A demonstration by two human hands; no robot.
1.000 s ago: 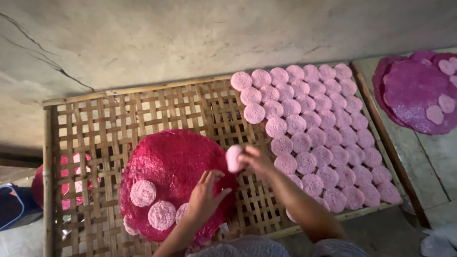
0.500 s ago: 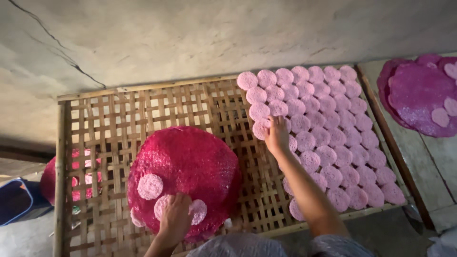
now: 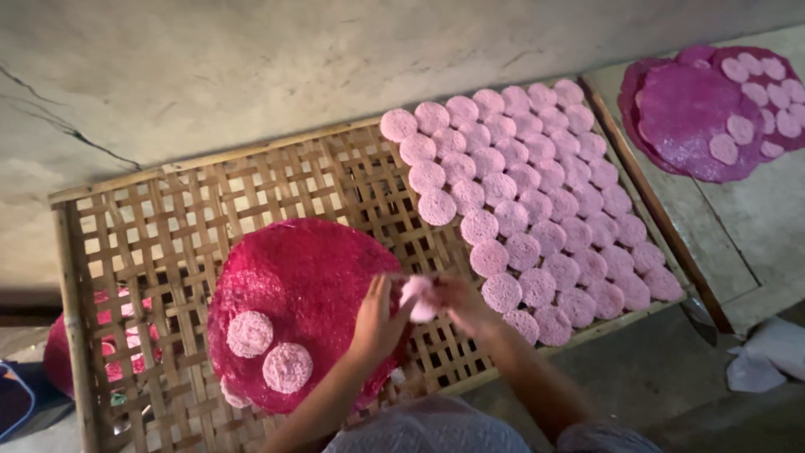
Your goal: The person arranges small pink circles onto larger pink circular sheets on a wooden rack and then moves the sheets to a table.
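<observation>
Holding a pale pink disc (image 3: 417, 298) between both hands, a person works over a woven bamboo rack (image 3: 251, 184) set against a grey wall (image 3: 293, 59). The left hand (image 3: 377, 319) rests its fingers against the disc from the left, and the right hand (image 3: 457, 304) pinches it from the right; both are blurred, so the exact grip is hard to tell. The disc sits above the rack's near edge, just right of a round crimson mat (image 3: 310, 285) that carries two more discs (image 3: 268, 352). Right of the hands, rows of pink discs (image 3: 537, 184) lie edge to edge across the rack. Farther right, well apart, a purple mat (image 3: 688, 117) with a few discs rests on a wooden board (image 3: 755, 226).
</observation>
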